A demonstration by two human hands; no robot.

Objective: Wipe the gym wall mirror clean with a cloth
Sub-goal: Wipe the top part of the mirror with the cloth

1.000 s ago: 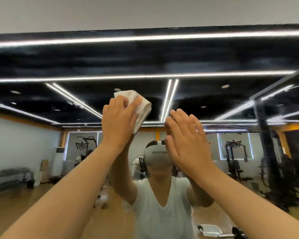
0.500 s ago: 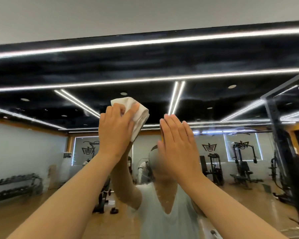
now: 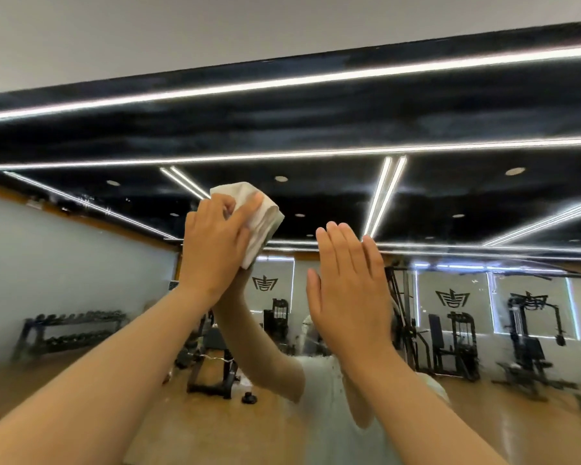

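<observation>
Both hands are raised high, and on my feed they sit almost where they were a second ago; it is the scene behind them that has slid. On the left, the left hand (image 3: 215, 243) has its fingers and thumb curled round the bunched white cloth (image 3: 259, 216) and presses it onto the glass, where the reflected forearm (image 3: 249, 330) comes up to meet it. Just beside it, the right hand (image 3: 346, 290) is flat, with straight fingers close together, and holds nothing. It looks braced on the glass, though I cannot tell for sure that it touches.

Right of that hand now stands the reflected pair of light strips (image 3: 384, 196), which a second ago showed between the two hands. The reflected head that sat between them is now hidden behind the right hand. I read this as the wiping having worked leftward along the mirror (image 3: 483, 209), with my view turning and tilting along with it.

The cloth is in the upper part of the mirror, some way under its top edge. The dark band above it looks hazy and streaked, so I judge that strip not yet done.
</observation>
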